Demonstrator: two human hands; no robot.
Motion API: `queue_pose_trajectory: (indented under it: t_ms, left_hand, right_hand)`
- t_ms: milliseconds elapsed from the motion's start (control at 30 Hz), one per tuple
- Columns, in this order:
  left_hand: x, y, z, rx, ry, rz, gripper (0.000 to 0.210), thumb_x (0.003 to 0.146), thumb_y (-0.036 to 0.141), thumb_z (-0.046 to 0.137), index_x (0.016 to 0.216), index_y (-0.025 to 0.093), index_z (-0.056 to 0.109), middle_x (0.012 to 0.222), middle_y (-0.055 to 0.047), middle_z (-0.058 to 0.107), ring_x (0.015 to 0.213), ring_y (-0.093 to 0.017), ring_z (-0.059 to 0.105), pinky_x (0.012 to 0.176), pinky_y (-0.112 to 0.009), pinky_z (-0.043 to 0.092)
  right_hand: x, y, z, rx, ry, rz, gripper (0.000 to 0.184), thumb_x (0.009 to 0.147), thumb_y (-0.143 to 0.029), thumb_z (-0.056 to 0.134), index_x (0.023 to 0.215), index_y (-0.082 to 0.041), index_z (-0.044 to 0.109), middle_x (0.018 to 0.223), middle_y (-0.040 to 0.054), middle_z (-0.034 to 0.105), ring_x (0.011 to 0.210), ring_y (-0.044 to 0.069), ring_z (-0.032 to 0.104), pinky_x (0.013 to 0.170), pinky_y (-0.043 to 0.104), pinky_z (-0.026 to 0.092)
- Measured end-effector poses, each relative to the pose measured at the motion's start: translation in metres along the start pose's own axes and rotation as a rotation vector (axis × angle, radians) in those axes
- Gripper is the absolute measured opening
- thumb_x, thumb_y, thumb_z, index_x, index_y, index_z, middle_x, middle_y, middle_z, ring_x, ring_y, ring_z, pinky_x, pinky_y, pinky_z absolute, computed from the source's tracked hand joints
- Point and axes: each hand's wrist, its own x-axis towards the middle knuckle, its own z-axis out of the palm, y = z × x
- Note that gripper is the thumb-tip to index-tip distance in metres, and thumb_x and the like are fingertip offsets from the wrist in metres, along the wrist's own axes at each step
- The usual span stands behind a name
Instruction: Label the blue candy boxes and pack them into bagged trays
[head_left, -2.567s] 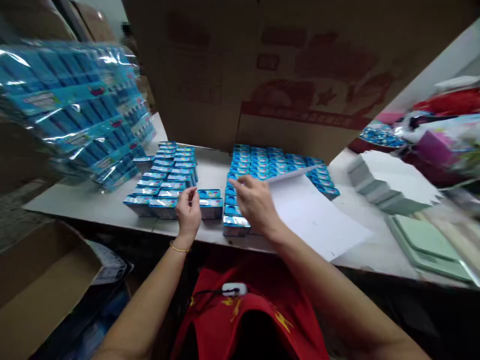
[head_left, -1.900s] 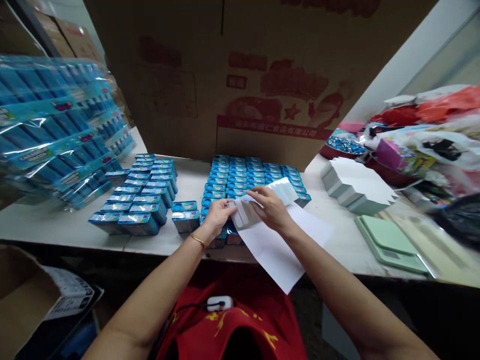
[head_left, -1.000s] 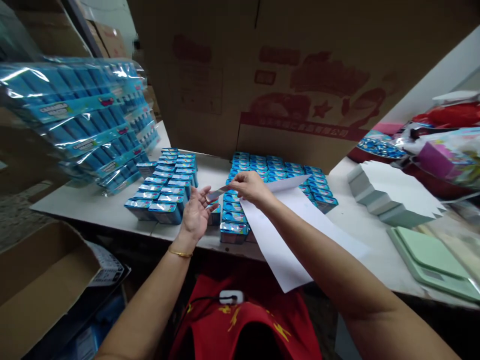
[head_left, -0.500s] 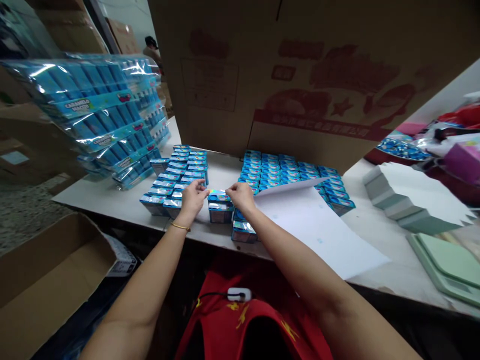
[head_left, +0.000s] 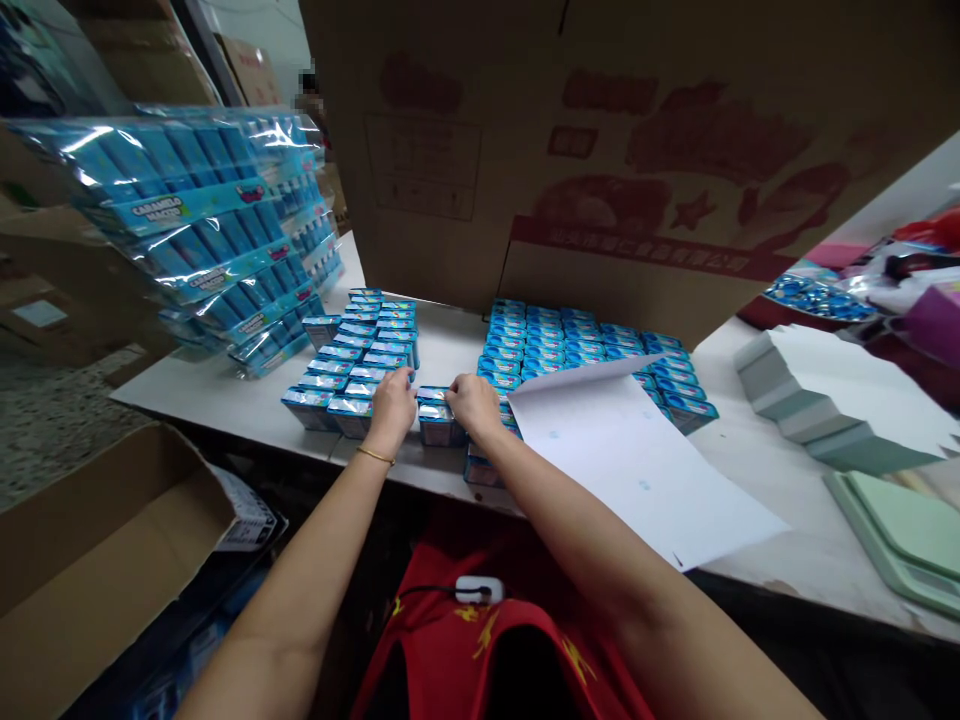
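My left hand (head_left: 394,408), with a thin gold bracelet at the wrist, has its fingers curled together at the left end of a small blue box (head_left: 433,394). What its fingertips hold is hidden. On the other end, my right hand (head_left: 475,403) is closed with its fingertips on that same box. Directly in front stands another blue box (head_left: 439,428) with a clear front. Left of my hands sit rows of similar boxes (head_left: 346,354), and a larger block of blue boxes (head_left: 543,340) lies to the right. A white sheet (head_left: 637,460) partly covers that block beside my right forearm.
A large printed carton (head_left: 615,180) stands behind the boxes. Wrapped packs (head_left: 202,230) are stacked at the left. An opened carton (head_left: 112,560) sits below the table edge. White folded card (head_left: 847,390) and a green scale (head_left: 907,530) are at the right.
My fingers have curled in more, and the left hand has turned and lowered slightly. The shiny strip between my fingertips no longer shows. The box between my hands stays about where it was.
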Motion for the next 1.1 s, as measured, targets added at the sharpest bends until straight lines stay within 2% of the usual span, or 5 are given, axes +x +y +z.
queue_pose_trajectory:
  t_ms: [233, 367, 600, 767, 1100]
  left_hand:
    - [-0.009, 0.002, 0.007, -0.03, -0.103, -0.109, 0.032, 0.073, 0.01, 0.046, 0.1, 0.015, 0.063, 0.079, -0.008, 0.066, 0.078, -0.022, 0.06, 0.075, -0.032, 0.044]
    - [-0.015, 0.011, -0.002, -0.05, -0.054, 0.05, 0.034, 0.082, 0.021, 0.041, 0.11, 0.015, 0.058, 0.106, -0.014, 0.063, 0.101, -0.024, 0.056, 0.09, -0.036, 0.038]
    - [-0.008, 0.029, -0.007, 0.096, -0.619, 0.39, 0.081, 0.059, 0.031, 0.071, 0.132, 0.025, 0.036, 0.136, -0.012, 0.039, 0.127, -0.032, 0.029, 0.101, -0.046, 0.024]
    - [-0.011, 0.034, -0.013, 0.162, -0.636, 0.436, 0.074, 0.054, 0.027, 0.072, 0.123, 0.021, 0.045, 0.116, -0.011, 0.05, 0.107, -0.03, 0.043, 0.089, -0.041, 0.037]
    - [-0.036, -0.048, -0.186, 0.034, -0.198, 0.315, 0.076, 0.057, 0.043, 0.073, 0.126, 0.028, 0.044, 0.125, -0.007, 0.05, 0.112, -0.027, 0.045, 0.097, -0.04, 0.033]
  right_hand:
    - [-0.011, 0.005, -0.012, -0.286, 0.006, -0.428, 0.027, 0.083, -0.017, 0.044, 0.092, -0.02, 0.068, 0.09, 0.011, 0.063, 0.085, 0.023, 0.06, 0.067, 0.03, 0.042]
    - [-0.009, 0.019, -0.027, -0.204, 0.052, -0.391, 0.032, 0.082, -0.014, 0.043, 0.102, -0.021, 0.066, 0.095, 0.0095, 0.062, 0.083, 0.02, 0.061, 0.069, 0.029, 0.043]
    - [-0.03, 0.045, -0.049, 0.099, 0.21, -0.511, 0.029, 0.084, -0.017, 0.047, 0.109, -0.021, 0.062, 0.104, 0.0069, 0.061, 0.096, 0.019, 0.057, 0.083, 0.03, 0.045]
    - [-0.054, 0.038, -0.058, 0.258, 0.257, -0.652, 0.027, 0.084, -0.016, 0.047, 0.104, -0.022, 0.064, 0.101, 0.0071, 0.062, 0.094, 0.019, 0.057, 0.083, 0.034, 0.047]
    - [-0.108, 0.049, -0.084, 0.447, 0.265, -0.776, 0.029, 0.085, -0.015, 0.047, 0.106, -0.031, 0.06, 0.102, 0.0039, 0.063, 0.095, 0.017, 0.06, 0.078, 0.031, 0.052]
